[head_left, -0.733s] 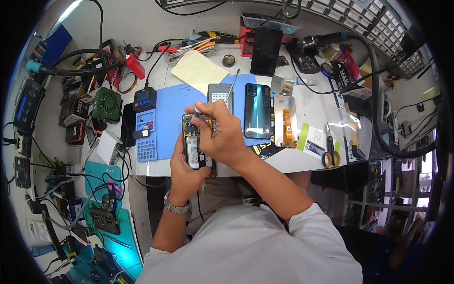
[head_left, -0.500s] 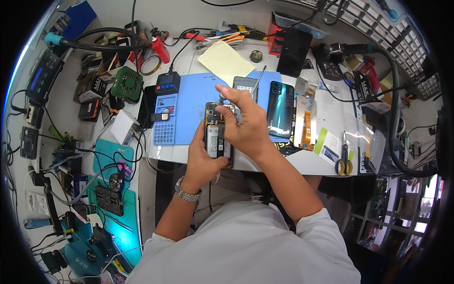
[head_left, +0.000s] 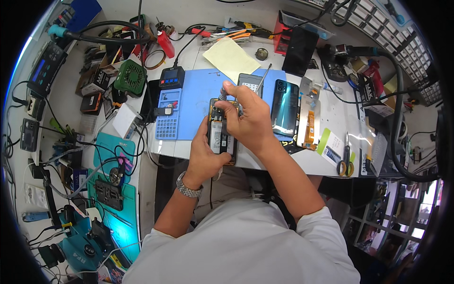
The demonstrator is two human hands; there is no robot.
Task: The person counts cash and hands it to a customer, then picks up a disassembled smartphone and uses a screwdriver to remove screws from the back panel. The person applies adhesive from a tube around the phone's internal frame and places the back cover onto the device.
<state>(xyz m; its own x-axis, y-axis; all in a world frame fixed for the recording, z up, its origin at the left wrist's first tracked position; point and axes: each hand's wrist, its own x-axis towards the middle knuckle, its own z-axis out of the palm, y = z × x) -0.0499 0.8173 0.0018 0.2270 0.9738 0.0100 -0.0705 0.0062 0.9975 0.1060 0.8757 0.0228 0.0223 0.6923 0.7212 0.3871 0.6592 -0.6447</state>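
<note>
My left hand [head_left: 202,160], a silver watch on its wrist, grips an opened phone [head_left: 217,136], its battery and inner boards exposed. My right hand [head_left: 249,120] pinches a short grey screwdriver [head_left: 222,93] upright over the phone's top; the tip is hidden. Both are just above the front of a blue mat [head_left: 187,83]. Behind my right hand lie a grey dotted case [head_left: 249,81] and a thin metal tool [head_left: 264,74]. A teal phone [head_left: 284,106] and a loose panel with an orange flex cable [head_left: 310,127] lie to the right.
Left: blue parts tray [head_left: 167,126], small device [head_left: 171,78], green fan [head_left: 129,79], cables, teal mat [head_left: 111,146]. Back: yellow cloth [head_left: 222,57], tools, dark screen [head_left: 300,52]. Right: scissors [head_left: 345,161], microscope or tool arm hose [head_left: 402,132], drawer cabinet [head_left: 402,45].
The view has shifted, so bench and hands appear further right. Both hands still hold phone and screwdriver; my right fingertips on the screwdriver have shifted slightly.
</note>
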